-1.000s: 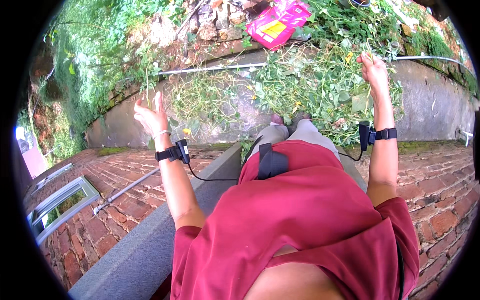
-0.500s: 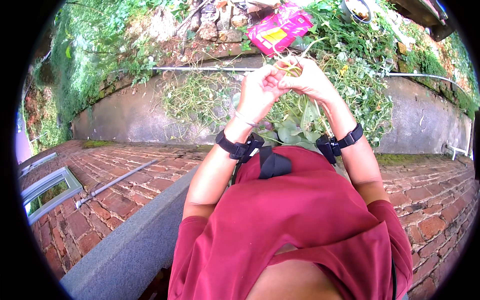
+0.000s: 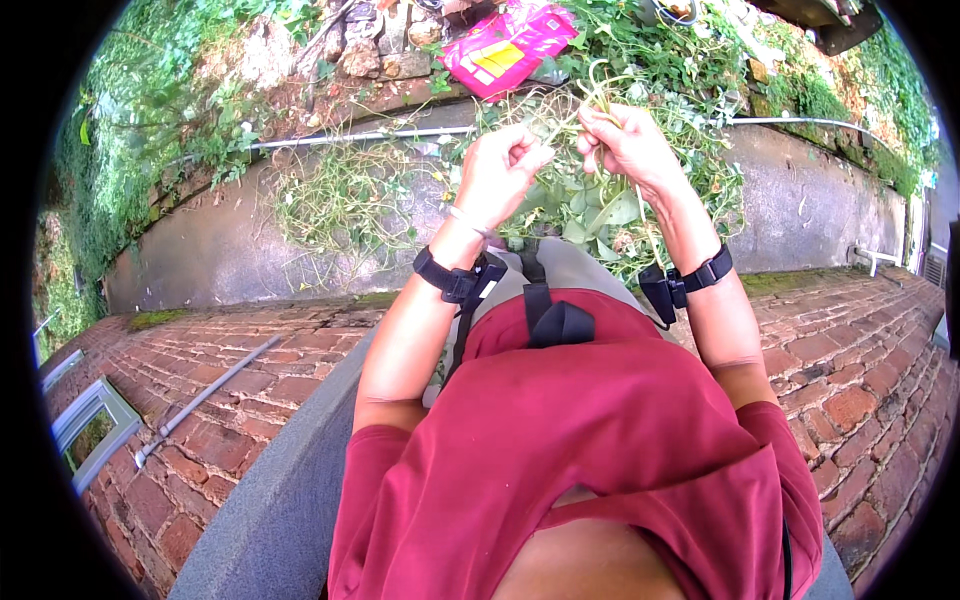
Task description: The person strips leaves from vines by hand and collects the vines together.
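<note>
My right hand (image 3: 632, 148) is closed round several thin green vine stems (image 3: 598, 88), whose curled ends stick up above the fingers. One long strand hangs down beside that wrist. A short gap to the left, my left hand (image 3: 498, 172) is closed with thumb and fingers pinched together; whatever lies between them is too small or hidden to make out. Beneath and behind both hands spreads a heap of leafy green vines (image 3: 580, 208). Further left lies a looser pile of pale, thin stems (image 3: 345, 198) on the concrete.
A bright pink plastic bag (image 3: 512, 45) with a yellow patch lies beyond the hands, near stones (image 3: 362, 58) and weeds. A bucket (image 3: 672, 10) stands at the far right. A pale pipe (image 3: 365, 136) runs along the concrete strip (image 3: 225, 240). Brick paving or wall (image 3: 230, 400) flanks me.
My hands have moved apart; before, they met at the stems. The right hand keeps the stems, and the left has drawn away to the left and nearer. The whole view has shifted slightly.
</note>
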Demonstrator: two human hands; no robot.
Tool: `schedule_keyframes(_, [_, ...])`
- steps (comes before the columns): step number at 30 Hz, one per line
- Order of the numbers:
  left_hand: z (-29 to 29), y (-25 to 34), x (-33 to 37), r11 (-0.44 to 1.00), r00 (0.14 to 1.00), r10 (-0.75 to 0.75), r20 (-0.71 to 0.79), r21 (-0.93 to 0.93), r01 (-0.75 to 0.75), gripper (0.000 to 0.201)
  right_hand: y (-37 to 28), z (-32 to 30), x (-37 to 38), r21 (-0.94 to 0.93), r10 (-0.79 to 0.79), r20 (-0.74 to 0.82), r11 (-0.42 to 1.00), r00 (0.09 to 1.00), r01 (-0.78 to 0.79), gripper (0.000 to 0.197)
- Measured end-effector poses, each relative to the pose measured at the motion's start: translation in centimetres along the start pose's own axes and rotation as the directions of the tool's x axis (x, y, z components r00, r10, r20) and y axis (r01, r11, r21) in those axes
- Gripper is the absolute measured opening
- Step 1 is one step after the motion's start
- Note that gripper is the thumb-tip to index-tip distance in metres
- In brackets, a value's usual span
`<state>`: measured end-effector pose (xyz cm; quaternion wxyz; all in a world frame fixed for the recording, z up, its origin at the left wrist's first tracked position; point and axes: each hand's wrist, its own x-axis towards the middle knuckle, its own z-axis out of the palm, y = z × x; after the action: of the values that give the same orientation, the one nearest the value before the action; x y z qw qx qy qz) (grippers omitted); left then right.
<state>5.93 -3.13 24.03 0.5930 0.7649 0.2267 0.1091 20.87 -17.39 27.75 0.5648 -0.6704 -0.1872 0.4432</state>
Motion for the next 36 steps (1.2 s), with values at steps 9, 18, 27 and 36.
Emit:
schedule_keyframes(9, [-2.1, -4.0, -0.8, 0.859, 0.922, -0.38, 0.07, -0.344, 0.38, 0.016, 1.7, -8.7, 1.7, -0.001, 0.007, -0.598, 1.0, 0.802, -0.01, 0.038])
schedule_keyframes(18, [-0.6, -4.5, 3.2, 0.519, 0.908, -0.224, 0.354, -0.745, 0.419, 0.024, 1.8, 3.4, 1.5, -0.347, 0.014, 0.17, 0.937, 0.985, 0.047, 0.026])
schedule_keyframes(27, [0.8, -6.7, -1.8, 0.947, 0.982, -0.188, 0.027, -0.261, 0.189, 0.011, 1.6, 1.9, 1.9, -0.705, -0.118, 0.058, 0.699, 0.991, 0.125, 0.014])
schedule_keyframes(36, [-1.9, -6.7, -1.3, 0.618, 0.802, -0.533, 0.271, -0.523, 0.587, 0.02, 5.4, -1.0, 3.9, -0.77, -0.164, 0.03, 0.625, 0.986, 0.127, 0.011])
